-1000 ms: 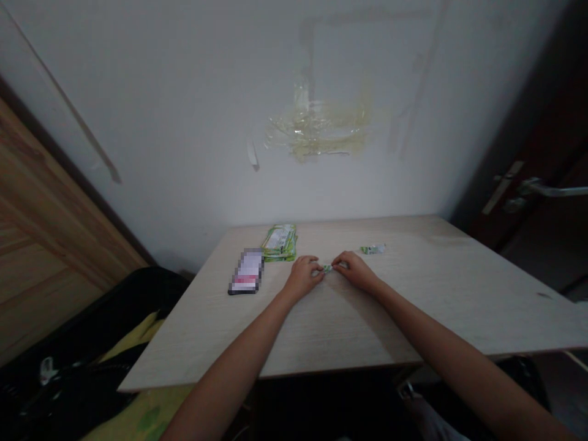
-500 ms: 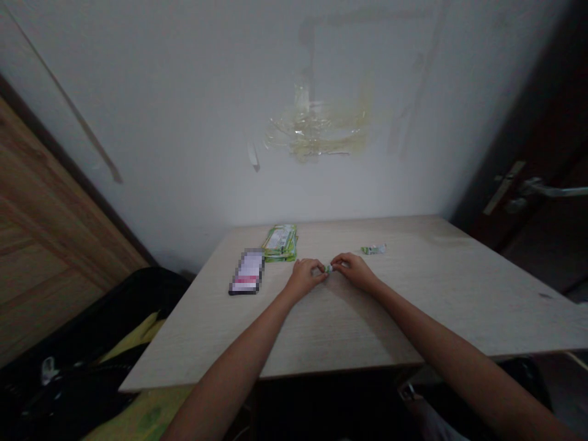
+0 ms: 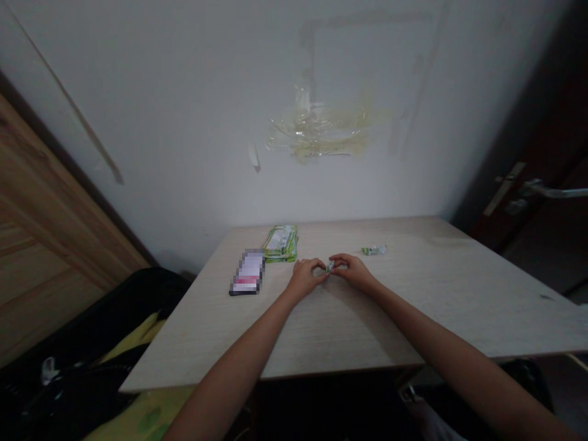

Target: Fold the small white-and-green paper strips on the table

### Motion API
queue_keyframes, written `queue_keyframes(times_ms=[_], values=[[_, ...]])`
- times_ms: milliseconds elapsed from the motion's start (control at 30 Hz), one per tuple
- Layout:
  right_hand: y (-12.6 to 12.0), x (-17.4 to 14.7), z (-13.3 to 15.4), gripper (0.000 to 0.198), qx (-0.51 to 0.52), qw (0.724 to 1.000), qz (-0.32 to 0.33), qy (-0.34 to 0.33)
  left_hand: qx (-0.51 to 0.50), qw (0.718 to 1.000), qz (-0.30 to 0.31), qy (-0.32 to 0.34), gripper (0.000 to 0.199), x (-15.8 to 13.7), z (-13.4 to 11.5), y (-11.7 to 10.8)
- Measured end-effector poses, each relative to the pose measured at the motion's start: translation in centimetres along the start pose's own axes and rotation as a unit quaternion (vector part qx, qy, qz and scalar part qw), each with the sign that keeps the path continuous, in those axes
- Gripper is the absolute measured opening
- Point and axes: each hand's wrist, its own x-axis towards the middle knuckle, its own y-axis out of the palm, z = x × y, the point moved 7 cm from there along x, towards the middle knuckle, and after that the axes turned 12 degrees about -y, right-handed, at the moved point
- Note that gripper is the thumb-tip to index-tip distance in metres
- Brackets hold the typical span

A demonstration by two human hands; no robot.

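Between my two hands, just above or on the table, is a small green and white wrapper (image 3: 329, 267), crumpled or folded up small. My left hand (image 3: 309, 275) pinches its left side between thumb and fingers. From the other side, my right hand (image 3: 351, 270) pinches it too, so the fingertips of both hands nearly meet. Most of the wrapper is hidden by the fingers. Farther right lies a second twisted green and white wrapper (image 3: 374, 250), untouched. A stack of flat green and white packets (image 3: 281, 243) rests behind my left hand.
A phone (image 3: 248, 272) with a blurred screen lies left of my hands, against the packets. The pale wooden table (image 3: 413, 294) backs onto a wall (image 3: 184, 153) with peeling tape (image 3: 321, 138). A dark door with a metal handle (image 3: 555, 190) stands at the right.
My fingertips have drawn slightly closer together around the small wrapper, which sits a little differently between them. The packets, phone and other wrapper stay in place.
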Motion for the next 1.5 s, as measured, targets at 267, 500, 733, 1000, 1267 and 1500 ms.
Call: queue_keyframes(times_ms=[267,500,733,1000,1267,1500], values=[[-0.1,0.0,0.2,0.04,-0.026,1.0,-0.005,0.016,-0.017,1.0,0.006,-0.012,0.016,0.1,0.0,0.0],[-0.4,0.0,0.7,0.038,-0.035,0.999,-0.026,0.013,-0.047,0.999,0.008,-0.013,0.019,0.2,-0.2,-0.1],[-0.6,0.1,1.0,0.027,-0.032,0.999,-0.035,0.006,-0.052,0.998,0.012,-0.022,0.019,0.4,0.2,0.1],[-1.1,0.0,1.8,0.014,-0.112,0.993,-0.033,-0.02,-0.08,0.996,0.028,0.004,0.018,0.8,0.8,0.3],[-1.1,0.0,2.5,0.011,-0.146,0.988,-0.006,-0.043,-0.075,0.996,0.049,0.006,0.018,0.9,1.6,0.1],[-0.7,0.1,2.9,0.015,-0.155,0.985,0.026,-0.067,-0.067,0.997,0.037,0.005,0.016,1.0,2.6,-0.1]])
